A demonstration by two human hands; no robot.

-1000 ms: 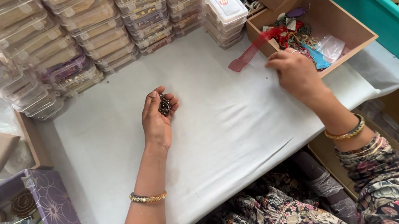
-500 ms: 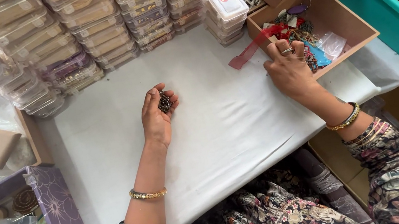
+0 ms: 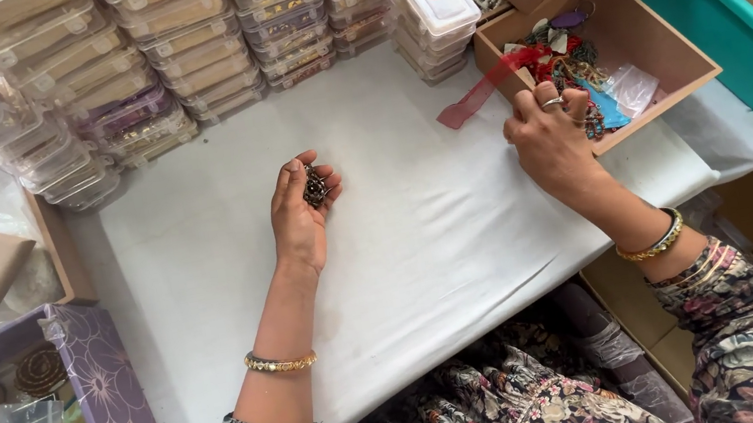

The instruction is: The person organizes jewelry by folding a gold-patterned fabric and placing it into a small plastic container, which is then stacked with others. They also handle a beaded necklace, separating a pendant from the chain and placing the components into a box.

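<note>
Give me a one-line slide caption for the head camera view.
Left hand cradles a small dark beaded piece over a white table while the right hand reaches into a brown tray of trinkets.

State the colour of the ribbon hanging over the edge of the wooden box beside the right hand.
Red; the ribbon shows best in the head view.

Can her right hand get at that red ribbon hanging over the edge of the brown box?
Probably yes: the right hand rests at the brown box edge, right beside the red ribbon, with nothing between them.
</note>
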